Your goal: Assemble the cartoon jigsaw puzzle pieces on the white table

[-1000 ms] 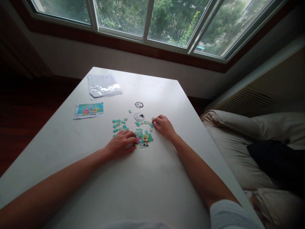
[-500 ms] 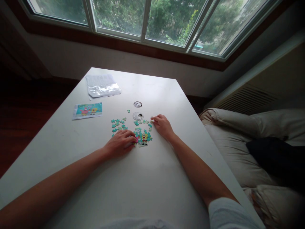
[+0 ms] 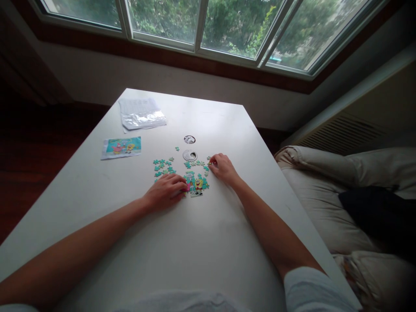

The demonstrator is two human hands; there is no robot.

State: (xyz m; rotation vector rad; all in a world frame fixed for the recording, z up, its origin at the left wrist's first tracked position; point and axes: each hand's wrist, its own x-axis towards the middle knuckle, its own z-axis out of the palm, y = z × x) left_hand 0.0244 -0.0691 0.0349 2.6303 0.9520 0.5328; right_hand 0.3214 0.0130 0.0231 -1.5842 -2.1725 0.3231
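Note:
A partly joined jigsaw puzzle [image 3: 198,187] with cartoon figures, a yellow square one among them, lies on the white table. My left hand [image 3: 165,190] rests flat over its left edge, fingers loosely spread, covering part of a pink figure. Loose teal and green puzzle pieces [image 3: 161,165] are scattered just beyond that hand. More pieces [image 3: 196,164] form a rough arc above the joined part. At the right end of this arc my right hand [image 3: 224,168] has thumb and fingertips pinched on a small puzzle piece, mostly hidden by the fingers.
A picture sheet [image 3: 121,147] of the same cartoon lies to the left on the table [image 3: 208,247]. Behind it are papers in a clear plastic sleeve [image 3: 143,115]. Two round cutouts [image 3: 190,139] sit in the tabletop beyond the pieces. A beige sofa [image 3: 312,190] stands along the right side.
My right hand's fingers have gone from stretched forward to curled in a pinch at the piece. My left hand stays on the puzzle. The whole view has shifted slightly.

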